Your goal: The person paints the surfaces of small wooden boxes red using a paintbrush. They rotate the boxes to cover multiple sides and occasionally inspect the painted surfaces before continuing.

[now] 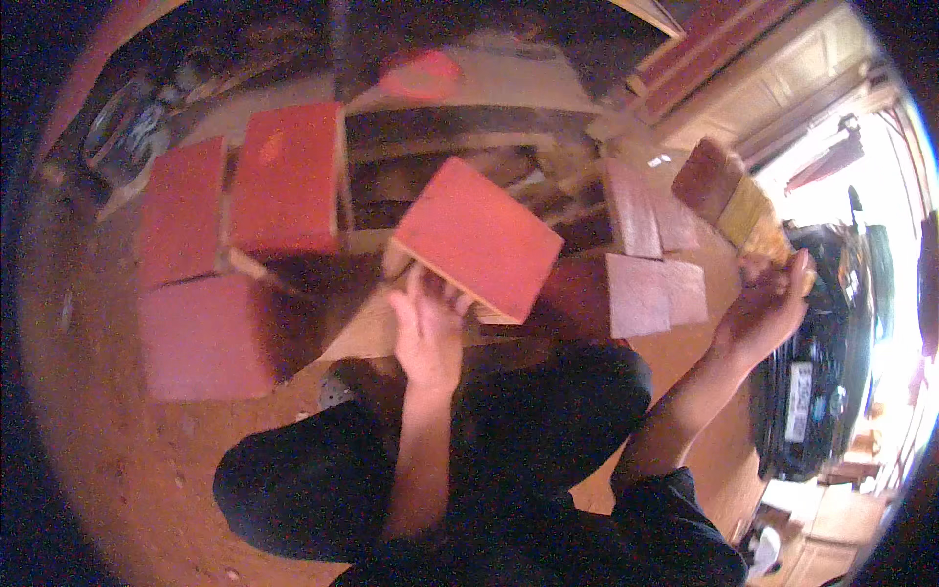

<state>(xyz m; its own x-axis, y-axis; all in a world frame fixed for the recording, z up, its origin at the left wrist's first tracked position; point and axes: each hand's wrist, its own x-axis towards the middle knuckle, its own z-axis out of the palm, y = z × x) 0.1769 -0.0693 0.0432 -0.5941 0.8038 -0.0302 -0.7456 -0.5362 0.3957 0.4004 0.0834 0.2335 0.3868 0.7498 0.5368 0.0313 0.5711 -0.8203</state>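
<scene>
My left hand (430, 338) grips a square red wooden panel (477, 235) from its near left side. The fingers go underneath, and the panel tilts with its pale edge toward me. Off to the right, my right hand (768, 308) is raised, closed on a flat strip (748, 220). The strip is golden yellow by the fingers and reddish brown at its far end; its kind is too blurred to tell. At the left are more red panels, one upright-looking (287, 181), one beside it (184, 210), and a duller one (205, 338) nearer me.
Several pale pink flat pieces (638, 293) lie to the right of the held panel, overlapping. Beyond it stands a wooden frame or rack (391, 152), with a blurred bright red thing (421, 75) above. A dark car (827, 372) shows at the far right, by boxes (846, 514).
</scene>
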